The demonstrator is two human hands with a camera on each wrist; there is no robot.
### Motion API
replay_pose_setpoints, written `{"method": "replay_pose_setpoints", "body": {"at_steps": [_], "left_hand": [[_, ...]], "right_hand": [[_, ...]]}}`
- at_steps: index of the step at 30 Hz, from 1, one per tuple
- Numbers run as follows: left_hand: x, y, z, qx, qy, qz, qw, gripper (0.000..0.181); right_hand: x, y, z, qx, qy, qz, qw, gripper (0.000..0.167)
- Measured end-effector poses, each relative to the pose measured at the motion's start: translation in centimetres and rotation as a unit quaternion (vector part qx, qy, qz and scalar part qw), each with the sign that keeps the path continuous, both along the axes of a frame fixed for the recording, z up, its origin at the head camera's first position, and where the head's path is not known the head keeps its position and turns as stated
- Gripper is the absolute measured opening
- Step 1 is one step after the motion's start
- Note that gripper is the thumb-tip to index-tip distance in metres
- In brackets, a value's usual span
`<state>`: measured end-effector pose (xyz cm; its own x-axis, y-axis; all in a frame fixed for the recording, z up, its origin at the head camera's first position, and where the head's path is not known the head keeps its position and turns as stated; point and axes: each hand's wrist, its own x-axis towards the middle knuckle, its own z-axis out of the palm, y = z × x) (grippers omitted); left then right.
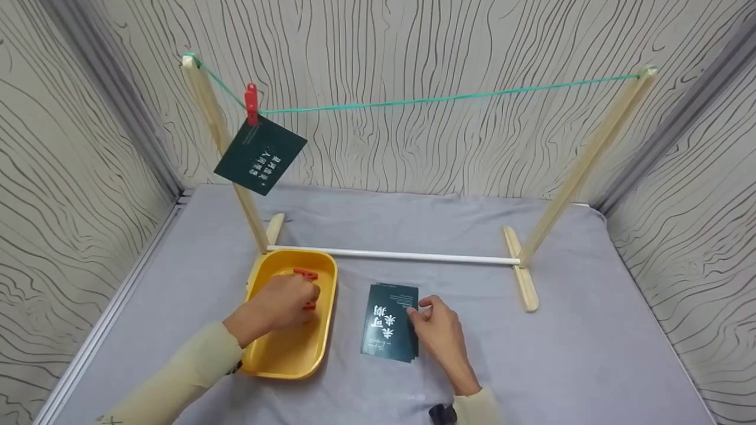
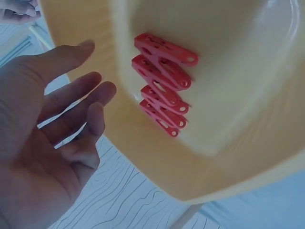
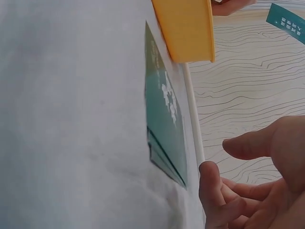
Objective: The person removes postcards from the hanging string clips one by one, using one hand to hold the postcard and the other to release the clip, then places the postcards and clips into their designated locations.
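Observation:
My left hand (image 1: 280, 304) is over the yellow plastic basin (image 1: 289, 363), its fingers loosely bent and holding nothing. Several red clothespins (image 2: 164, 78) lie in a row on the basin's floor, a short way from those fingertips in the left wrist view; from the head, the hand partly hides them. A small stack of dark green cards (image 1: 384, 342) with white writing lies on the cloth. Close by its right edge is my right hand (image 1: 444, 336), thumb and fingers parted with nothing between them. In the right wrist view the fingertips (image 3: 209, 174) look apart from the cards.
Behind stands a wooden frame with two posts (image 1: 558, 189), a white bottom rod (image 1: 390, 255) and a green string (image 1: 413, 103). Near the string's left end, a red clothespin (image 1: 251, 103) holds a tilted green card (image 1: 260, 156). Wood-patterned walls (image 1: 401, 159) enclose the grey cloth.

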<state>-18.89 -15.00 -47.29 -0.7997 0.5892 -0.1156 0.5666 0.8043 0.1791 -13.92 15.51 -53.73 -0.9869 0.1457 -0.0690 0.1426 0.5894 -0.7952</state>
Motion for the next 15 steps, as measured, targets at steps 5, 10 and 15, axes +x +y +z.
{"method": "replay_pose_setpoints", "body": {"at_steps": [5, 10, 15], "left_hand": [[-0.3, 0.0, 0.7, 0.001, -0.028, 0.015, 0.9995, 0.022], [-0.4, -0.4, 0.9, 0.039, -0.042, 0.023, 0.9981, 0.017], [-0.6, -0.6, 1.6, 0.058, -0.031, 0.032, 0.9974, 0.021]], "right_hand": [[-0.5, -0.4, 0.8, -0.007, 0.006, 0.002, 1.0000, 0.033], [-1.1, -1.1, 1.6, -0.003, 0.024, 0.014, 0.9996, 0.031], [-1.7, -1.8, 2.7, -0.003, 0.041, 0.031, 0.9987, 0.028]]}}
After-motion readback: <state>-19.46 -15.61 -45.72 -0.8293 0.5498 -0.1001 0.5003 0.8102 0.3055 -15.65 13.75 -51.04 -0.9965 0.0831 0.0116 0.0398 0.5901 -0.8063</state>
